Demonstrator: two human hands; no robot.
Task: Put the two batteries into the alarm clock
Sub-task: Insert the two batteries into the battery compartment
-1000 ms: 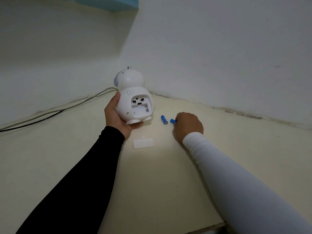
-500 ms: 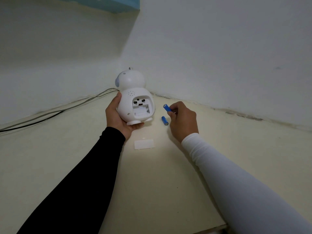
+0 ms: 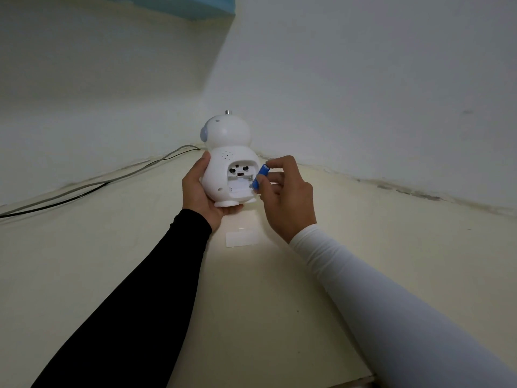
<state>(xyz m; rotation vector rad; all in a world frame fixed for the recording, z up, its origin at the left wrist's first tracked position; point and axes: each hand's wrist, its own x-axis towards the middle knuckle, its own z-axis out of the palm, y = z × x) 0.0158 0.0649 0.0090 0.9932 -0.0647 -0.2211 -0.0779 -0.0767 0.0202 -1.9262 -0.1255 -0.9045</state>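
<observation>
The white robot-shaped alarm clock [image 3: 223, 152] stands tilted with its back to me, its battery compartment [image 3: 241, 180] open. My left hand [image 3: 200, 189] grips the clock from its left side and underneath. My right hand [image 3: 282, 191] pinches a blue battery [image 3: 260, 176] between thumb and fingers, held slanted with its lower end at the compartment's right edge. The second battery is hidden, probably behind my right hand.
The white compartment cover [image 3: 242, 238] lies flat on the cream floor just in front of the clock. Two cables [image 3: 92, 186] run along the left wall's foot into the corner. Walls close in behind and on the right.
My right hand lifted one battery off the floor and carried it left to the open compartment. The clock was raised and turned slightly in my left hand.
</observation>
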